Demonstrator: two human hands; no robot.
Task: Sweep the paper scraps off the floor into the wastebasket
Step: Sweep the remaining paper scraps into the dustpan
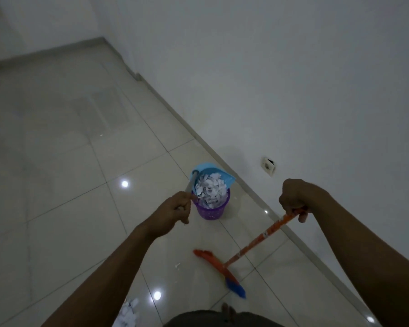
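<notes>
My left hand (176, 210) grips the grey handle of a light blue dustpan (227, 179), tilted over a purple perforated wastebasket (211, 212). White paper scraps (210, 190) are heaped in the pan and over the basket's mouth. My right hand (293, 199) grips the top of an orange broom handle (262, 237). The orange broom head (213, 259) with blue bristles rests on the floor below the basket. A small scrap (177, 265) lies left of the broom head, and a pile of scraps (128, 313) sits at the bottom edge.
Glossy pale floor tiles (69, 161) stretch to the left and far back. A white wall (293, 90) with a baseboard runs diagonally on the right, carrying a wall socket (268, 166). My foot (227, 311) shows at the bottom.
</notes>
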